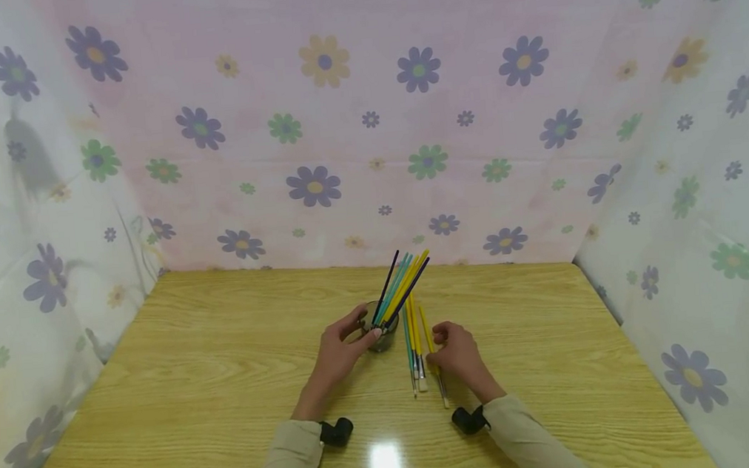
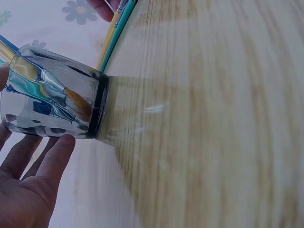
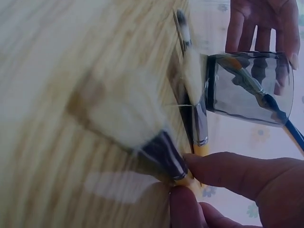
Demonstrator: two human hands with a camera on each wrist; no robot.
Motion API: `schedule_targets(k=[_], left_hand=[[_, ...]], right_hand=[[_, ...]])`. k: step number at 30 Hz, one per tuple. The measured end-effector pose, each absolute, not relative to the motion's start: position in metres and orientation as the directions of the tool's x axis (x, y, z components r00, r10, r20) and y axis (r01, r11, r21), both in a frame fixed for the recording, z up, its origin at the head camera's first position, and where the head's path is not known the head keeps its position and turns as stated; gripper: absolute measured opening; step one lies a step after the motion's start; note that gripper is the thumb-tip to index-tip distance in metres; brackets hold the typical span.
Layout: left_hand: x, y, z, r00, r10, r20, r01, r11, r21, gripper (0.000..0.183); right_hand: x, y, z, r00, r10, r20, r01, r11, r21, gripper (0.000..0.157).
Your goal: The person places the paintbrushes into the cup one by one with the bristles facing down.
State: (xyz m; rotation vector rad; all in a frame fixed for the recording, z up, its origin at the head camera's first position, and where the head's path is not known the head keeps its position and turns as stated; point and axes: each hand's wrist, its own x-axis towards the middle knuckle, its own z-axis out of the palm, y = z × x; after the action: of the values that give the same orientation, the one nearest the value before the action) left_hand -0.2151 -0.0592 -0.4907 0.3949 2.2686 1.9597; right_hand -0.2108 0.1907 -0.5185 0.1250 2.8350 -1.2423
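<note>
left of the glass [image 1: 380, 345], the left hand [image 1: 340, 354] is curled partway, thumb on the near side and fingers round the wall, holding it; the glass stands about upright on the table [image 1: 192, 369]. out of the glass top a bunch of brushes [image 1: 406, 287] leans right. just right of the glass, loose brushes [image 1: 417, 334] lie side by side, bristles toward the person. farther right of the glass, the right hand [image 1: 460, 354] is nearly closed, thumb and finger pinching one yellow brush [image 1: 427, 330] by the handle near its ferrule, bristles also toward the person. risks, my guess: handles all lean one way, so a slack left grip or a bump could tip the glass and spill the bunch; pinch is at one spot, so the yellow brush could swivel or slip; a low sweep of the right hand could roll the loose ones. counts: glass 1, hands 2, pinched brush 1, loose brushes 3 (1 teal, 2 yellow), bunch at least 6 (2 dark, 2 teal, 2 yellow), overlap hides exact number.
</note>
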Motion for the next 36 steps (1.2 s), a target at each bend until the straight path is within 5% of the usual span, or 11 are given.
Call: schedule_targets(k=[9, 36], left_hand=[[-0.214, -0.059, -0.489, -0.960, 0.269, 0.078, 0.114, 0.120, 0.986, 0.061], [-0.214, -0.058, -0.486, -0.962, 0.264, 0.069, 0.111, 0.148, 0.983, 0.060]], right_hand=[[-0.215, 0.197, -0.516, -0.989, 0.061, -0.132, 0.140, 0.639, -0.756, 0.050], [-0.211, 0.217, -0.518, -0.962, -0.005, -0.272, 0.263, 0.232, -0.936, 0.044]])
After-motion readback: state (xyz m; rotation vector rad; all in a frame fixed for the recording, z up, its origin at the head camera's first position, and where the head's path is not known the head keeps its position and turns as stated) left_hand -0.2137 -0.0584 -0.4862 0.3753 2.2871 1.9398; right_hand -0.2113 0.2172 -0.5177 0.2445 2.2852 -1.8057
